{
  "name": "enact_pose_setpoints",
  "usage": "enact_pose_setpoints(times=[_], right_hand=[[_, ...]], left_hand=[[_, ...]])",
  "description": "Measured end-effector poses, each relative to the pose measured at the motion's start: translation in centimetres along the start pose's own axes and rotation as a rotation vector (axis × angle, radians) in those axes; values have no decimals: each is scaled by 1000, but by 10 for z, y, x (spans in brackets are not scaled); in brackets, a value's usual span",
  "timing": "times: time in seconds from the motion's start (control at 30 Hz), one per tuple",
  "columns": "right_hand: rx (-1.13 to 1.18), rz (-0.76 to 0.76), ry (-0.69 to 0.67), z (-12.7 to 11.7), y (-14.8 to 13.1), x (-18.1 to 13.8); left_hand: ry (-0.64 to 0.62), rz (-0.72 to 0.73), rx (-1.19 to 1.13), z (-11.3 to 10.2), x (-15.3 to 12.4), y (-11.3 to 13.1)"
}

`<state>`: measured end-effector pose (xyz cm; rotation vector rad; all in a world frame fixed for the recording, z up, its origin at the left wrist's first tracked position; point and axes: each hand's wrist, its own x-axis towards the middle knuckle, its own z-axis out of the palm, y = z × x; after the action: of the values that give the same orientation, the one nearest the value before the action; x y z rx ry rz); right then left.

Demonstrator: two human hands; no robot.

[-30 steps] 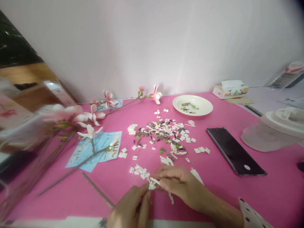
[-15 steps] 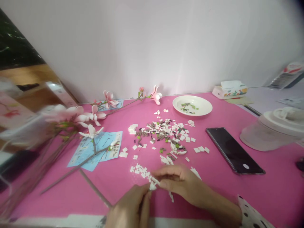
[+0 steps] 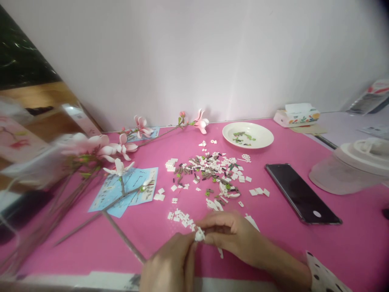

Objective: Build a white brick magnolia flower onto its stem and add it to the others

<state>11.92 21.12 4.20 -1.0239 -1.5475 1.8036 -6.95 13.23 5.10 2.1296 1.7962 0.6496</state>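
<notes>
We are pinching a small white brick assembly (image 3: 199,234) between our left hand (image 3: 167,263) and right hand (image 3: 232,237), low over the front of the pink counter (image 3: 288,251). The fingers (image 3: 215,221) of both hands are together, clamped on it from either side, and they hide much of it. This looks like the step of joining small white parts, and the next move calls for lining them up and pressing firmly. A cluster of white bricks (image 3: 179,217) lies just beside our hands, and a heap of white, brown and green bricks (image 3: 209,172) lies beyond them. Farther off are a white plate (image 3: 247,125) holding green parts, blue instruction sheets (image 3: 142,182), pink-flowered magnolia branches (image 3: 140,126) and a black smartphone (image 3: 300,194).
</notes>
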Motion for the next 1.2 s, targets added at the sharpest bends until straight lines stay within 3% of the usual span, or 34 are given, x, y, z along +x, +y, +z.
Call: enact_pose_setpoints(times=[0.37,0.9,1.2], right_hand=[[-134,-90,-34,-2,-11,-1],[-227,-235,-49,-3,-10,-4],[-378,-383,-97,-3,-9,-3]], left_hand=[[6,-14,-174,-1,3,2],[-103,-82,-179,-6,5,0],[-42,0,-107,-1,5,3]])
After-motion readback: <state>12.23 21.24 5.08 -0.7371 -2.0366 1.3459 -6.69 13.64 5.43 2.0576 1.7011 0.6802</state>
